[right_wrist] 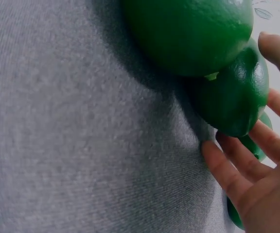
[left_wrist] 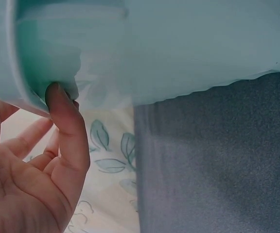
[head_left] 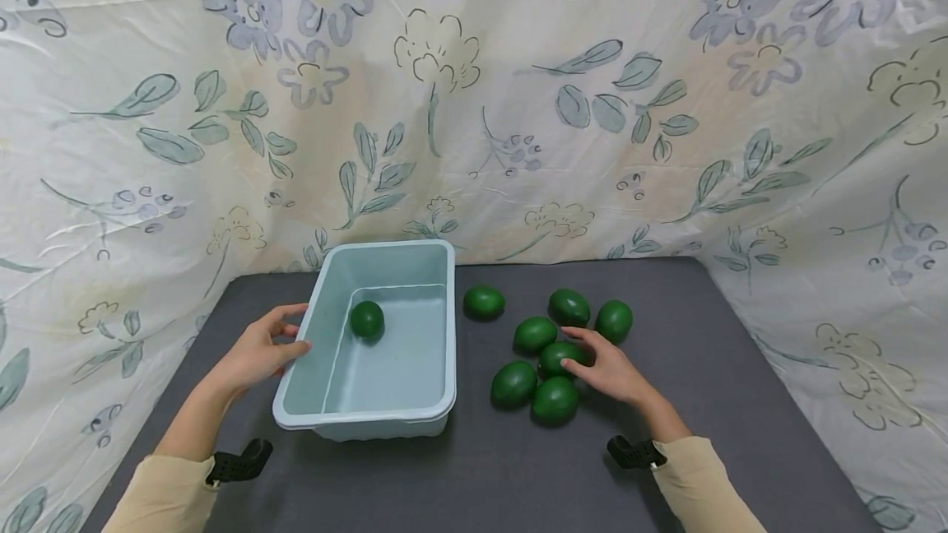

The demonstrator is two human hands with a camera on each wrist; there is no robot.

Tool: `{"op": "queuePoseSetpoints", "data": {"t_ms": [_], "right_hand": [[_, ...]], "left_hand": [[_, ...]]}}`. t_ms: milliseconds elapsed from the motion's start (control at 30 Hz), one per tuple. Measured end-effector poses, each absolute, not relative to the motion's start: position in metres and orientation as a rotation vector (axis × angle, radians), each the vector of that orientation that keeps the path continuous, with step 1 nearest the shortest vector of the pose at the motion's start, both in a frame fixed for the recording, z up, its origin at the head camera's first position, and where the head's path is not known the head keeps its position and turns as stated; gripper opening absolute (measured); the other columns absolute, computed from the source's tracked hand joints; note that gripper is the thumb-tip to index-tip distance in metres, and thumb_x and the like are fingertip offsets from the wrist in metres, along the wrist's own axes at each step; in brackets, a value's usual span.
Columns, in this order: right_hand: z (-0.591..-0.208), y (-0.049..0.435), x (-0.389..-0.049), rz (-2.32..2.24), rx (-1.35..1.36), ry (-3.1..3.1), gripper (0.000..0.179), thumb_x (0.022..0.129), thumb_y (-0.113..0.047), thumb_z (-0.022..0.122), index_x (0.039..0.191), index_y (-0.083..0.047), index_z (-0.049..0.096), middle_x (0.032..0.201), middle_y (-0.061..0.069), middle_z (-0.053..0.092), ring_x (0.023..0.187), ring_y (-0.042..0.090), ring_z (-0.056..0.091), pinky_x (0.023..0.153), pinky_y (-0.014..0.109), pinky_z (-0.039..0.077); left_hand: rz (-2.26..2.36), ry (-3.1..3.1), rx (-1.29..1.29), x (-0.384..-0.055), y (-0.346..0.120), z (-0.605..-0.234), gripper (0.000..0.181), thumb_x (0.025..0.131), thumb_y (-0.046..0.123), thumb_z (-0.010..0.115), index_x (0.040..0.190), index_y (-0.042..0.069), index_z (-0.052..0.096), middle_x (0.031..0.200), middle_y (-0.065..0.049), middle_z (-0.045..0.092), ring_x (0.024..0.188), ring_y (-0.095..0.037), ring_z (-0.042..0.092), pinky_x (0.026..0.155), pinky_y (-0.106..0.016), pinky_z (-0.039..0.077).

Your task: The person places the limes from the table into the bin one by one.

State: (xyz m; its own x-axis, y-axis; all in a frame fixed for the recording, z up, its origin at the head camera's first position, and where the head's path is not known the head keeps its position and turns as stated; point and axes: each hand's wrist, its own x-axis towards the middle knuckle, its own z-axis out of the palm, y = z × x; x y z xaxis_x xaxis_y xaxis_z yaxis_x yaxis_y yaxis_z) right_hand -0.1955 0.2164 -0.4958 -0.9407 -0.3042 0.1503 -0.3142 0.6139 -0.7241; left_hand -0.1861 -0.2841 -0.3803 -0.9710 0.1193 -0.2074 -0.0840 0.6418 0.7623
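Head view, green fruit [head_left: 557, 359] beside right hand [head_left: 609, 368]

Head: you get bright, diffuse light on the floral cloth [head_left: 504, 48], gentle shadow beneath the tub [head_left: 415, 344] | left wrist: you see hazy, soft detail | right wrist: glossy highlights on green fruits [right_wrist: 188, 36], dark shadow beside them
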Motion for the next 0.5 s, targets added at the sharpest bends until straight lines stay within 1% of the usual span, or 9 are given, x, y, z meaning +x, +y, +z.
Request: {"op": "queuePoseSetpoints", "data": {"t_ms": [200,333,500], "right_hand": [[-0.498,0.2138,-0.1962,1.237,0.504,-2.837,0.055,0.085,-0.035,0.064,0.131,-0.009,0.049,0.13,0.01,0.051,0.114,0.031,0.052,0.092,0.048,0.041],[-0.4999,0.2125,-0.1957,1.212,0.49,-2.864,0.053,0.085,-0.038,0.064,0.129,-0.012,0.052,0.126,0.009,0.054,0.112,0.028,0.053,0.089,0.048,0.042],[-0.5006,0.2116,-0.1955,1.219,0.476,-2.86,0.051,0.084,-0.037,0.065,0.128,-0.013,0.053,0.124,0.008,0.055,0.109,0.027,0.054,0.087,0.047,0.042]], "left_hand": [[1.238,2.629,0.028,-0.1856,-0.2836,-0.3803,0.069,0.088,0.014,0.06,0.144,0.004,0.021,0.113,-0.024,0.047,0.082,-0.023,0.056,0.061,-0.033,0.05],[1.243,2.627,0.029,-0.1854,-0.2837,-0.3801,0.069,0.088,0.013,0.06,0.144,0.004,0.021,0.114,-0.024,0.047,0.082,-0.023,0.056,0.061,-0.033,0.05],[1.241,2.628,0.028,-0.186,-0.2838,-0.3801,0.068,0.088,0.013,0.059,0.144,0.004,0.022,0.113,-0.024,0.047,0.082,-0.023,0.056,0.061,-0.033,0.05]]}}
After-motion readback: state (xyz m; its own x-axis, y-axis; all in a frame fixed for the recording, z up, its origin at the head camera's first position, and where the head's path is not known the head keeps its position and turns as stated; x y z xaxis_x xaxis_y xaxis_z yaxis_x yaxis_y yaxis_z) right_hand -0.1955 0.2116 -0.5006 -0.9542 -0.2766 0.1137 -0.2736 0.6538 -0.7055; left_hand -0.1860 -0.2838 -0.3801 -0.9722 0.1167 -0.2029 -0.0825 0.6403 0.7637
